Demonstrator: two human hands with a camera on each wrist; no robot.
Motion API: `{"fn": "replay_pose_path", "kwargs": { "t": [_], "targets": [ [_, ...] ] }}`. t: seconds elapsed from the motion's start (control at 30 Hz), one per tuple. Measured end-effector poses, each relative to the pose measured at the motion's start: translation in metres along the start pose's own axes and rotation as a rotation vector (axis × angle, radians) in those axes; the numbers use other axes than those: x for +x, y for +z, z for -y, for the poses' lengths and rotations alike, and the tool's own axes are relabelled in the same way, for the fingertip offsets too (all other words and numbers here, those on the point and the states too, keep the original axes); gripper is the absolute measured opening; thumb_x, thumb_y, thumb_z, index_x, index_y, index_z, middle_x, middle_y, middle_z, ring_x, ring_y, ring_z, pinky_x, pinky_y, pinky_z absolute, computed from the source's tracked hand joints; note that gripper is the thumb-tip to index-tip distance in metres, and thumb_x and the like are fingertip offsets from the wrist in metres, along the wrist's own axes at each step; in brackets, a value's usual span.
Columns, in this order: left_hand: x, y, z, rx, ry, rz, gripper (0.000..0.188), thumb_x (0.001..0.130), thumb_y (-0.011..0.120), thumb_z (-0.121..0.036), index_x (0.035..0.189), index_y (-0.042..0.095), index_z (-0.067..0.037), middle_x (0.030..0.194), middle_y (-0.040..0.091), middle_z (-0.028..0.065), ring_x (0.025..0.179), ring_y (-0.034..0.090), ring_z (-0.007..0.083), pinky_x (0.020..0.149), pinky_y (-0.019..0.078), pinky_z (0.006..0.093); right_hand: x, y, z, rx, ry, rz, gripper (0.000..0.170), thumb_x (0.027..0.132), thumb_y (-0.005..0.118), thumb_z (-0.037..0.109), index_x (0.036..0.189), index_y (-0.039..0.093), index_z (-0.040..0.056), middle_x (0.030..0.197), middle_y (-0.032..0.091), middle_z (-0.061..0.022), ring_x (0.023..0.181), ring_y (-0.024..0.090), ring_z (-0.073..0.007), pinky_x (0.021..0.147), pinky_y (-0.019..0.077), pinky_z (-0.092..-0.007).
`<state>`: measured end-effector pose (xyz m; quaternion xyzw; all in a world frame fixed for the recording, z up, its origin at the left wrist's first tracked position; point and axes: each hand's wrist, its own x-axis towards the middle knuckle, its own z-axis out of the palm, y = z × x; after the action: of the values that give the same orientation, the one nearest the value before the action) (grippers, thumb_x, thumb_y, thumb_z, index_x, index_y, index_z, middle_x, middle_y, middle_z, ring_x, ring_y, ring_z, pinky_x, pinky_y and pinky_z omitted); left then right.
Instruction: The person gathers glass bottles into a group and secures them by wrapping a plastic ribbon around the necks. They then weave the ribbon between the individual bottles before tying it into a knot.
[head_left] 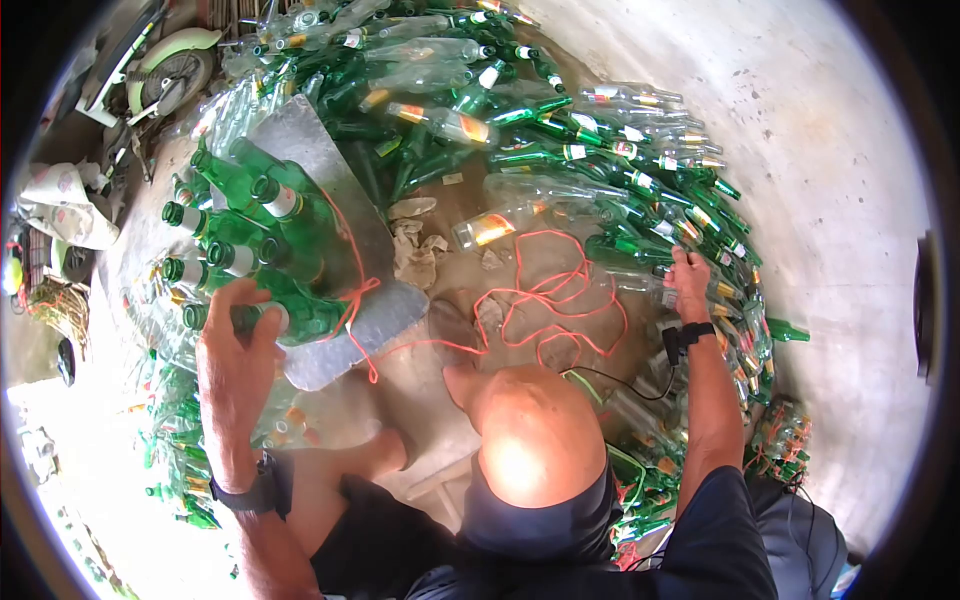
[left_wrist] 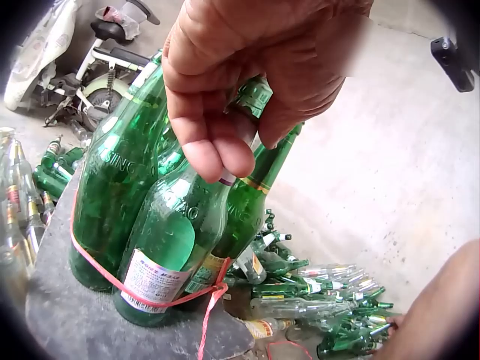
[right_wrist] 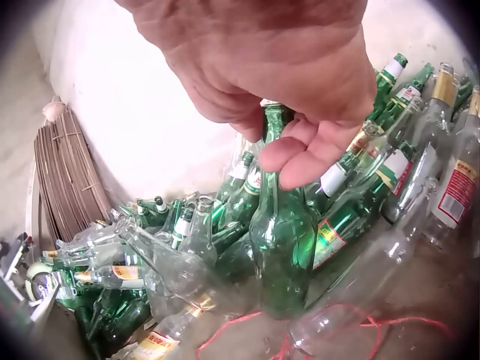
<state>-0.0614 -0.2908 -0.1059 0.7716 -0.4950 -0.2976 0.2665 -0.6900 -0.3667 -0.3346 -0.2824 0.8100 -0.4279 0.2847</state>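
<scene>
Several green glass bottles (head_left: 300,225) stand grouped on a grey slab (left_wrist: 60,315), with a pink cord (head_left: 340,230) round them and a knot at the side. My left hand (head_left: 238,345) has its fingers and thumb around the neck of the front green bottle (left_wrist: 169,240), whose white label faces the left wrist camera; the hand covers its mouth. Over at the right, my right hand (head_left: 688,285) pinches the neck of a plain green bottle (right_wrist: 283,240). That bottle hangs upright among the piled bottles in the right wrist view.
A heap of green and clear bottles (head_left: 440,50) curves along the pale wall (head_left: 800,180). Loose pink cord (head_left: 515,300) lies looped on the floor between the hands. A scooter (left_wrist: 105,75) stands at the back left. My bent knee (head_left: 540,430) is between my arms.
</scene>
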Motion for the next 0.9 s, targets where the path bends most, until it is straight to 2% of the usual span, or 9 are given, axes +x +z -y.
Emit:
{"fn": "replay_pose_path", "kwargs": {
  "t": [0.13,0.2,0.33,0.43,0.53,0.57,0.63,0.77,0.9],
  "targets": [
    [0.0,-0.001,0.003,-0.014,0.03,0.015,0.042,0.094,0.066,-0.012,0.133,0.056,0.0,0.115,0.072,0.0121,0.067,0.065,0.0184,0.065,0.055,0.0339,-0.013,-0.002,-0.001,-0.005,-0.031,-0.004,0.03,0.094,0.074,0.029,0.081,0.061,0.0058,0.069,0.06,-0.0039,0.054,0.061,-0.0122,0.045,0.0546,-0.0283],
    [0.001,-0.001,0.008,-0.027,0.073,0.025,0.04,0.099,0.066,-0.015,0.133,0.054,0.003,0.113,0.07,0.0128,0.064,0.06,0.0119,0.061,0.0553,0.0299,-0.019,-0.003,-0.001,0.009,-0.027,-0.005,0.03,0.094,0.074,0.029,0.082,0.061,0.0056,0.07,0.06,-0.004,0.054,0.061,-0.0125,0.045,0.055,-0.0287],
    [0.001,-0.001,0.007,-0.033,0.082,0.03,0.041,0.099,0.066,-0.017,0.133,0.055,0.004,0.113,0.07,0.0125,0.065,0.06,0.0119,0.061,0.0554,0.0298,-0.025,-0.007,0.002,0.034,-0.022,-0.032,0.029,0.094,0.074,0.028,0.082,0.062,0.0049,0.069,0.06,-0.0039,0.053,0.061,-0.0129,0.045,0.0549,-0.0296],
    [-0.001,-0.001,0.004,-0.031,0.053,0.019,0.042,0.095,0.068,-0.014,0.134,0.056,0.0,0.112,0.073,0.0116,0.066,0.064,0.0177,0.064,0.0528,0.0335,-0.03,-0.014,0.004,0.037,-0.026,-0.028,0.028,0.094,0.074,0.028,0.083,0.062,0.0046,0.069,0.059,-0.0038,0.051,0.061,-0.0133,0.044,0.0539,-0.0299],
    [0.001,-0.001,0.007,-0.024,0.066,0.017,0.043,0.095,0.068,-0.014,0.134,0.056,0.0,0.111,0.073,0.0116,0.066,0.064,0.0173,0.063,0.0527,0.0332,-0.035,-0.021,0.004,0.007,-0.044,-0.049,0.028,0.095,0.074,0.028,0.085,0.063,0.004,0.07,0.059,-0.0035,0.051,0.061,-0.0135,0.043,0.0531,-0.03],
    [0.002,-0.002,0.01,-0.019,0.088,0.025,0.041,0.097,0.066,-0.015,0.134,0.055,0.002,0.112,0.071,0.0118,0.065,0.063,0.0144,0.062,0.0544,0.0311,-0.037,-0.024,0.004,0.008,-0.043,-0.05,0.028,0.095,0.074,0.028,0.085,0.063,0.004,0.07,0.059,-0.0035,0.051,0.061,-0.0135,0.043,0.0531,-0.03],
    [0.002,-0.001,0.012,-0.013,0.112,0.032,0.04,0.099,0.064,-0.015,0.133,0.054,0.003,0.113,0.07,0.012,0.065,0.061,0.0115,0.061,0.0561,0.0291,-0.036,-0.031,-0.001,0.006,-0.029,-0.041,0.028,0.094,0.074,0.028,0.094,0.067,0.0006,0.072,0.06,-0.0053,0.053,0.063,-0.0157,0.045,0.0566,-0.0316],
    [0.002,0.0,0.011,-0.052,0.09,0.029,0.041,0.097,0.065,-0.014,0.133,0.055,0.003,0.113,0.071,0.0119,0.065,0.063,0.0133,0.061,0.0545,0.03,-0.038,-0.04,-0.011,0.024,-0.061,-0.039,0.027,0.093,0.074,0.027,0.095,0.067,0.0011,0.073,0.059,-0.0049,0.054,0.064,-0.0157,0.045,0.0567,-0.0318],
    [0.002,0.0,0.01,-0.061,0.087,0.017,0.042,0.096,0.067,-0.013,0.133,0.055,0.003,0.111,0.072,0.0121,0.065,0.064,0.0153,0.062,0.053,0.0311,-0.047,-0.045,-0.012,0.051,-0.084,-0.069,0.027,0.093,0.074,0.026,0.088,0.063,0.0026,0.072,0.059,-0.0044,0.054,0.063,-0.0143,0.046,0.0566,-0.0304]
  ]
}}
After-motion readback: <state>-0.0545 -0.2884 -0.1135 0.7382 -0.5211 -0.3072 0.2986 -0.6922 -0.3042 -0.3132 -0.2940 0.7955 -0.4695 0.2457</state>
